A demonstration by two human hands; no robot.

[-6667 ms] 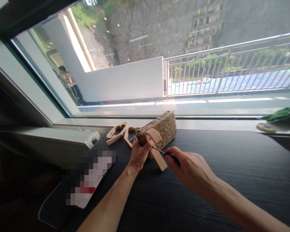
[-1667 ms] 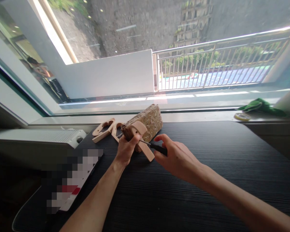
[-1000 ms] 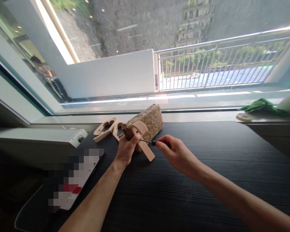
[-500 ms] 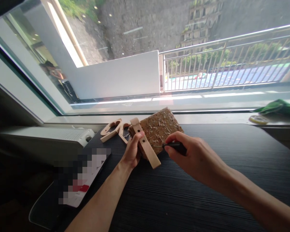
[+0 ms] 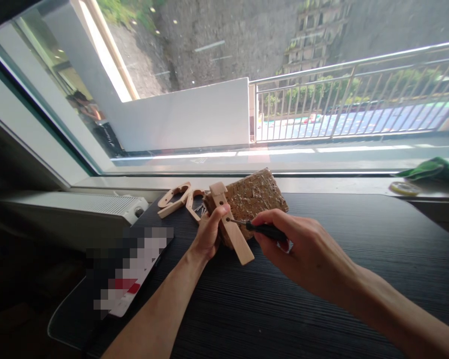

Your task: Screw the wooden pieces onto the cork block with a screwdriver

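Note:
My left hand (image 5: 209, 233) grips a pale wooden bar (image 5: 238, 241) with two dark holes, its thumb pressed on the bar's face. The bar lies across one end of a rough brown bark-like block (image 5: 260, 194), which is tilted above the table. My right hand (image 5: 297, 242) is closed around the black handle of a screwdriver (image 5: 267, 230). The thin shaft points left, and its tip is at the lower hole of the bar. Behind my left hand are two curved wooden pieces, one looped (image 5: 174, 195) and one hooked (image 5: 193, 202).
A dark wood-grain table (image 5: 322, 294) spreads below my hands. On the left lies a flat, partly blurred item (image 5: 130, 291) by a radiator (image 5: 97, 208). On the sill rest a green cloth (image 5: 432, 170) and a roll of tape (image 5: 404, 188). A window stands behind; outside, a person is partly visible.
My right hand has turned the screwdriver and brought its tip left, from over the brown block to the bar's lower hole. The bar and block have shifted slightly right in view.

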